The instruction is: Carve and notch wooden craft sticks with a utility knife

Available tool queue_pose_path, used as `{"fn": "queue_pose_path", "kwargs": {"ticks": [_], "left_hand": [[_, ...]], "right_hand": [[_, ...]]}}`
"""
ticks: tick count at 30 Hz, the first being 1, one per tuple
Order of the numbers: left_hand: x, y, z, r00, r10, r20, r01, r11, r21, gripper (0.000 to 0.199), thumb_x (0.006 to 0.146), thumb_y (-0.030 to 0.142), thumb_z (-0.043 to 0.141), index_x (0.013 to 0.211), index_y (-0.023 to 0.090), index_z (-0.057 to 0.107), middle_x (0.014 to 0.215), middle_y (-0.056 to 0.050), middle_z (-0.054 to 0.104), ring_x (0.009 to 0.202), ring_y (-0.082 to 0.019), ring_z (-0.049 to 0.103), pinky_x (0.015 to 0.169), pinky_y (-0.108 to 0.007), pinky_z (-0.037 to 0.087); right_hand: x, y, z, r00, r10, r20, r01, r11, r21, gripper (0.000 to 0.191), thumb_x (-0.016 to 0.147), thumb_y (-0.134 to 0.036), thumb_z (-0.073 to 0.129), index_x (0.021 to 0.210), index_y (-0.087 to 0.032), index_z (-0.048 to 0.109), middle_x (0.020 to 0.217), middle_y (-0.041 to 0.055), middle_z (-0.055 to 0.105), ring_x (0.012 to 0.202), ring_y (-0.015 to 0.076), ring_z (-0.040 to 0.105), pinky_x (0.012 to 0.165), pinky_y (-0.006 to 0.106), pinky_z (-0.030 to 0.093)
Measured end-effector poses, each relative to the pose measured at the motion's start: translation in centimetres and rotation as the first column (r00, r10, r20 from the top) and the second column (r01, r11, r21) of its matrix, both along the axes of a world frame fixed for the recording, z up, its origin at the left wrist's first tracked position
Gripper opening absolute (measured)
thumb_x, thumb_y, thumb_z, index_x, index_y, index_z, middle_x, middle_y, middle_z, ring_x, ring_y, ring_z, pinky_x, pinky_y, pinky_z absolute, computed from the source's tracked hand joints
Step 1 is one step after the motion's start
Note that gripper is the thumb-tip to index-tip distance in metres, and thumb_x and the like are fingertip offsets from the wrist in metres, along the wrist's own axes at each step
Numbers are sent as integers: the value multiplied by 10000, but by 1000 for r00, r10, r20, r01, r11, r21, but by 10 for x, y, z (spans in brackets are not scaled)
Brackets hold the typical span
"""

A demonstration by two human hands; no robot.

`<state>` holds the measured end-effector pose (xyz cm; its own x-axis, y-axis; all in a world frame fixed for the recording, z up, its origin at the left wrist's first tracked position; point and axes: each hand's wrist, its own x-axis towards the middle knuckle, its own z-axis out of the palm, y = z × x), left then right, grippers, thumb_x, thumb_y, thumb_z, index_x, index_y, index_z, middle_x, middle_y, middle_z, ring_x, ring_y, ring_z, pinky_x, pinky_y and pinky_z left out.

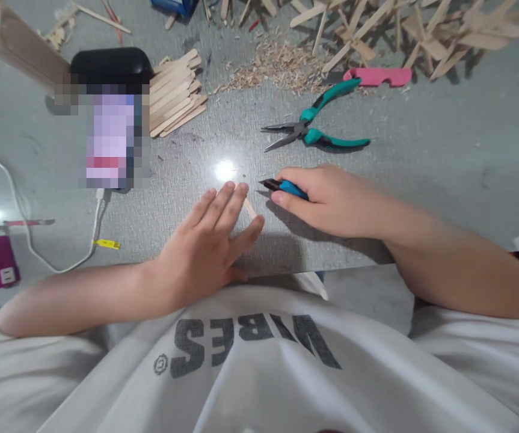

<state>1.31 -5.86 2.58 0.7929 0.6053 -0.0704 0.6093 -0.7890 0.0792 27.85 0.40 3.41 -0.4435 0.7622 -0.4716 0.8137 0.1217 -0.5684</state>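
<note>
My right hand [320, 195] is closed around a blue and black utility knife [291, 189], its pointed dark tip facing left just above the table. Most of the handle is hidden in the palm. My left hand [211, 234] lies flat on the table with its fingers stretched out, left of the knife tip. A short piece of wooden stick [250, 208] shows between the index finger and thumb; its rest is hidden under the hand. Beyond my right hand lie needle-nose pliers [304, 128] with teal handles, their jaws apart.
A pile of flat wooden sticks [175, 93] lies beside a blurred phone [108, 138] with a white cable [94, 228]. Wood shavings [277, 66], a pink-handled cutter [379, 76] and joined stick pieces [444, 36] are at the back. The table edge [344, 267] runs near my body.
</note>
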Motion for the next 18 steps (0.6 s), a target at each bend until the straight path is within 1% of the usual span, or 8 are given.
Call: {"fn": "queue_pose_path", "kwargs": {"ticks": [2,3,5,7,9,12,15,18], "left_hand": [[-3,-3,-2,999,-3,-53,-2,997,-83,1110,796,676,1018,1705,223,569,1894,-261,370,1767,-475,385,1425,-606,378],[-4,-2,-4,997,-8,-75,-2,992,-125,1167,790,690,1021,1746,237,528,1911,-259,334,1785,-467,352,1443,-605,354],[-4,3,-9,995,-13,-94,-4,984,-177,1218,812,733,992,1794,238,469,1915,-281,303,1790,-464,341,1451,-610,343],[-2,6,-13,996,-6,-83,-8,987,-162,1217,836,779,951,1801,223,463,1898,-317,310,1780,-479,354,1439,-624,361],[1,7,-15,998,2,-59,-8,995,-104,1200,852,815,913,1789,197,487,1866,-340,367,1763,-493,385,1425,-634,381],[5,3,-20,1000,21,-18,-22,999,-43,1229,838,861,891,1788,193,490,1828,-327,448,1749,-527,394,1410,-676,388],[9,-2,-24,998,60,2,-60,997,-58,1295,807,885,897,1803,186,454,1853,-359,377,1749,-577,358,1383,-748,377],[12,-4,-25,995,93,-17,-95,988,-124,1274,835,811,929,1816,178,418,1869,-392,294,1746,-595,344,1365,-759,385]], "right_hand": [[1,0,-1,1000,-3,-2,3,1000,3,284,1078,-468,534,876,-271,501,804,26,652,766,229,578,738,372,357],[1,0,-2,1000,-3,-3,3,1000,5,285,1077,-467,532,875,-270,502,802,27,651,762,228,575,739,372,355],[1,0,-3,1000,4,3,-4,1000,11,276,1081,-466,524,887,-269,510,800,30,651,756,229,569,742,372,349],[-1,-1,-2,999,22,25,-23,999,24,266,1086,-459,514,900,-269,510,795,35,644,758,233,563,745,373,340],[-4,-2,0,995,52,81,-56,997,46,255,1092,-437,498,901,-269,505,776,39,623,751,237,547,738,374,325],[-12,-2,7,968,117,220,-128,991,34,240,1107,-395,453,936,-260,554,734,38,583,682,231,480,697,374,287],[-19,1,16,924,217,315,-214,976,-42,272,1122,-385,420,1007,-242,620,708,34,568,613,219,405,657,371,268],[-24,6,20,894,268,359,-251,963,-95,298,1125,-391,420,1024,-233,651,707,41,579,606,221,427,654,366,291]]}}
